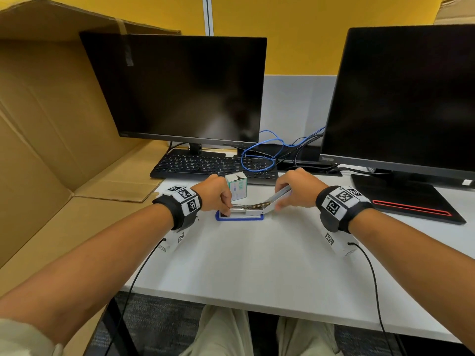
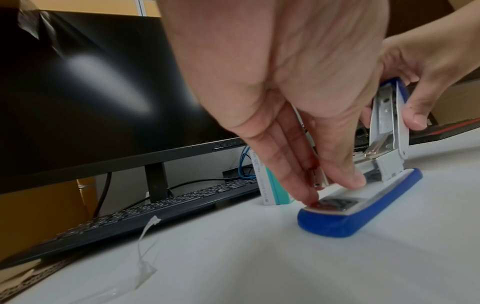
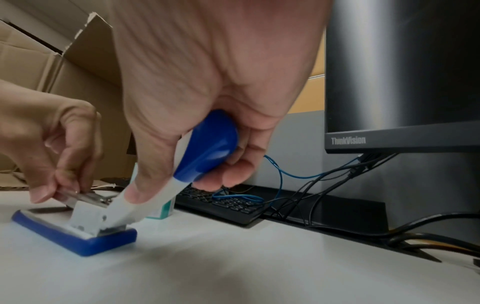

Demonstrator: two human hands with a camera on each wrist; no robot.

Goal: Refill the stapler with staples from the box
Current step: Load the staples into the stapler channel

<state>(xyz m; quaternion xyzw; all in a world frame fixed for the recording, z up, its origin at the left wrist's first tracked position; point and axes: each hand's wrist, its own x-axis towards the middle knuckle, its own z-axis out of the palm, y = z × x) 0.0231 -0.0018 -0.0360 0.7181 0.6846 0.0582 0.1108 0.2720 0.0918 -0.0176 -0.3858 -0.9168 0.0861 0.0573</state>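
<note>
White desk (image 1: 257,265): stapler (image 1: 240,216) rigid, hinged open. Right hand (image 1: 295,188) grips the lid (image 3: 207,148); left hand (image 1: 218,194) fingers pinch the metal magazine (image 3: 85,198). Staple strip likely brittle; hold by its sides.

The stapler (image 1: 240,214) sits on the desk (image 1: 257,263), with the staple box (image 1: 237,187) just behind it and the keyboard (image 1: 205,164) behind the box. One monitor (image 1: 177,88) stands behind the keyboard, another monitor (image 1: 403,98) to its right. A cardboard sheet (image 1: 51,111) lies at the left.
</note>
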